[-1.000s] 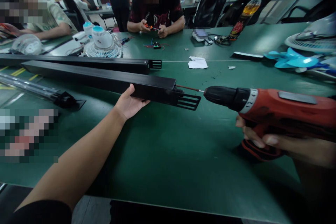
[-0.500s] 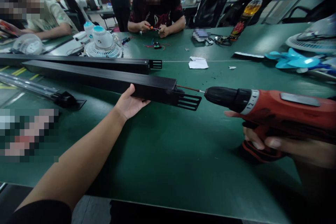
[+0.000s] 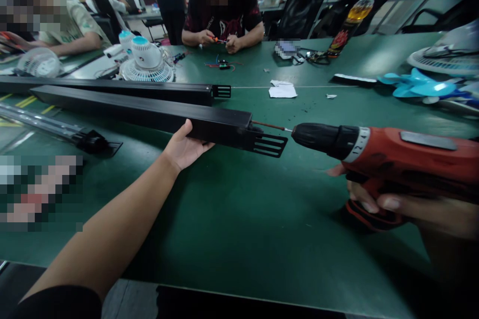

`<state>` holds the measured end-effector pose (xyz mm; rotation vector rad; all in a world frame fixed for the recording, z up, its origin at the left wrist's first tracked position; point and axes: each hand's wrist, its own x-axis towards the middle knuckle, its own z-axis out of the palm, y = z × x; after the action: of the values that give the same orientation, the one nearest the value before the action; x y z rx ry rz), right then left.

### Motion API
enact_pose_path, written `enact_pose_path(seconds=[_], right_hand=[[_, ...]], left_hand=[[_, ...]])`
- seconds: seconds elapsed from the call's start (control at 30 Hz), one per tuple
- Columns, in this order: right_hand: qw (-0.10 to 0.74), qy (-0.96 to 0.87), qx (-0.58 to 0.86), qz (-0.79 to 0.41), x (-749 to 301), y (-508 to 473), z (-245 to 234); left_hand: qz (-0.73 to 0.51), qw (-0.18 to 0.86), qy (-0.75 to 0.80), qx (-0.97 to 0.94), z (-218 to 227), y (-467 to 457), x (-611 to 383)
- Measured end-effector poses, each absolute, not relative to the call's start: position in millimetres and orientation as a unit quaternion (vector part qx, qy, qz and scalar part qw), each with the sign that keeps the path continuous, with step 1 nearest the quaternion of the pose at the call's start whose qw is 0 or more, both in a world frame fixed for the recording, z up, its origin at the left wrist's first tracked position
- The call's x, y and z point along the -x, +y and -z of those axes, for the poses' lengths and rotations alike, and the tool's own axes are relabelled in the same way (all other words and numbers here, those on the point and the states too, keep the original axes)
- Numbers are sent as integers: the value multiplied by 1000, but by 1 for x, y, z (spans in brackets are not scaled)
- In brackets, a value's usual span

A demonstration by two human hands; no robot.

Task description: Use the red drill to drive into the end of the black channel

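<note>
My left hand (image 3: 185, 147) grips the near side of a long black rectangular housing (image 3: 142, 112) that lies across the green table (image 3: 239, 219). The housing's slotted black end bracket (image 3: 267, 144) points right. My right hand (image 3: 377, 199) is wrapped round the grip of a red and black cordless drill (image 3: 389, 152). The drill's thin bit (image 3: 269, 125) reaches left and touches the end of the housing just above the bracket.
A second black housing (image 3: 149, 90) lies behind the first, and a clear tube with a black end (image 3: 56, 129) lies at the left. Small fans (image 3: 145, 62), blue fan blades (image 3: 419, 85), paper scraps (image 3: 282, 90) and a bottle (image 3: 350, 22) sit farther back. Other people work across the table.
The drill and both hands hold almost the same place; my right index finger has shifted slightly along the drill's underside.
</note>
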<state>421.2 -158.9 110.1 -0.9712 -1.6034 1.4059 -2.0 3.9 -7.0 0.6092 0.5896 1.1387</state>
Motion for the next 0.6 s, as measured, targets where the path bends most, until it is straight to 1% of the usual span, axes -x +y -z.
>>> enact_pose_path(seconds=[0.3, 0.47, 0.6], right_hand=[[382, -649, 396, -526, -412, -158, -122], [393, -659, 403, -499, -413, -158, -120], [397, -652, 393, -513, -414, -157, -118]], left_hand=[[-517, 763, 265, -283, 7, 5, 3], [-507, 771, 259, -286, 9, 7, 6], [-503, 771, 258, -293, 9, 7, 8]])
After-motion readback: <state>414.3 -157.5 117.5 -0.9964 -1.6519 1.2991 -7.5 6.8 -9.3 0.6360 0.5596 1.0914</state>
